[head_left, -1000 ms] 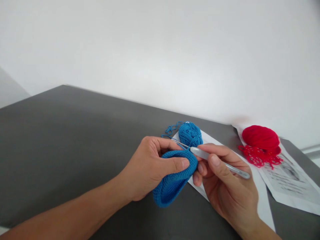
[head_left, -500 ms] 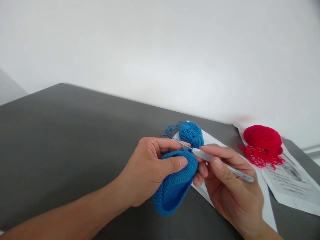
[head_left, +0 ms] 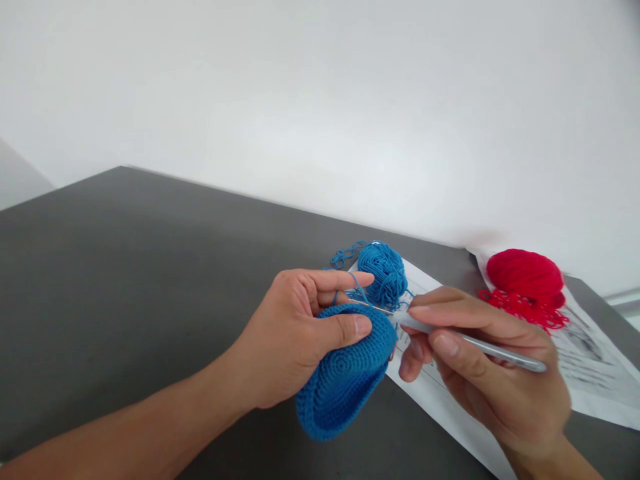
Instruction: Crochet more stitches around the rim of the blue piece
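Note:
My left hand [head_left: 295, 333] pinches the rim of a blue crocheted bowl-shaped piece [head_left: 345, 377], thumb on top, with a strand of blue yarn looped over the raised forefinger. My right hand [head_left: 480, 373] grips a grey crochet hook [head_left: 480, 345], whose thin metal tip reaches left to the upper edge of the crocheted piece. Just behind the hands a ball of blue yarn [head_left: 384, 272] rests on the dark grey table [head_left: 125, 267], with loose loops trailing to its left.
A ball of red yarn [head_left: 525, 275] with loose strands lies at the right on printed paper sheets [head_left: 595, 373]. Another white sheet [head_left: 440, 400] lies under my right hand. A white wall rises behind the table's far edge.
My right hand has drawn the hook to the right and lower. The crocheted piece has turned and sunk a little, showing more of its round base. My left forefinger has lifted with the yarn.

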`<control>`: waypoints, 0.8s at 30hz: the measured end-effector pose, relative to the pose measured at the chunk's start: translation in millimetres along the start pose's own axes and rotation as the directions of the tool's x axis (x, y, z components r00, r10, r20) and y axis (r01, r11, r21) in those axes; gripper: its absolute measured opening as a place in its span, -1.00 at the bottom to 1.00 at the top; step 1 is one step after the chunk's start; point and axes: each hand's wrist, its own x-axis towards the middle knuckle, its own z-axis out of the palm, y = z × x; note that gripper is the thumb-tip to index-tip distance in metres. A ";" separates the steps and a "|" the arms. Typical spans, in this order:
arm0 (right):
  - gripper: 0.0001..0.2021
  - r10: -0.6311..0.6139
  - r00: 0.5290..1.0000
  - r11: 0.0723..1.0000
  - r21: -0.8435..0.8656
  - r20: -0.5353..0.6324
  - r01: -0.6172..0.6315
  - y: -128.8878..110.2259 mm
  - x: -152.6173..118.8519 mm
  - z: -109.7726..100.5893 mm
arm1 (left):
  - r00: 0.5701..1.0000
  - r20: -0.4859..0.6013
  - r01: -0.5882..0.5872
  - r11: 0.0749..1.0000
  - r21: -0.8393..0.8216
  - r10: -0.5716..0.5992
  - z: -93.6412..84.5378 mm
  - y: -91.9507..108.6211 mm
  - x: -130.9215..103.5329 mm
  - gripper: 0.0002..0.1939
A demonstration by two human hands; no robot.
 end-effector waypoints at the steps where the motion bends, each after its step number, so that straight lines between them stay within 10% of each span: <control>1: -0.80 -0.013 1.000 0.999 -0.037 0.011 0.013 -1.8 -0.3 -2.2 | 1.000 -0.009 0.003 1.000 0.014 -0.003 0.0 0.5 0.0 -0.28; 16: -0.68 -0.174 0.981 0.891 -0.409 0.089 0.196 -19.7 1.4 -9.2 | 0.998 -0.056 0.010 0.993 0.115 -0.004 -0.2 3.1 0.6 -0.32; 24: -0.64 -0.232 0.962 0.793 -0.544 0.146 0.273 -16.6 0.9 -5.4 | 0.942 -0.126 -0.225 0.862 0.454 0.312 6.8 -1.1 -4.7 -0.55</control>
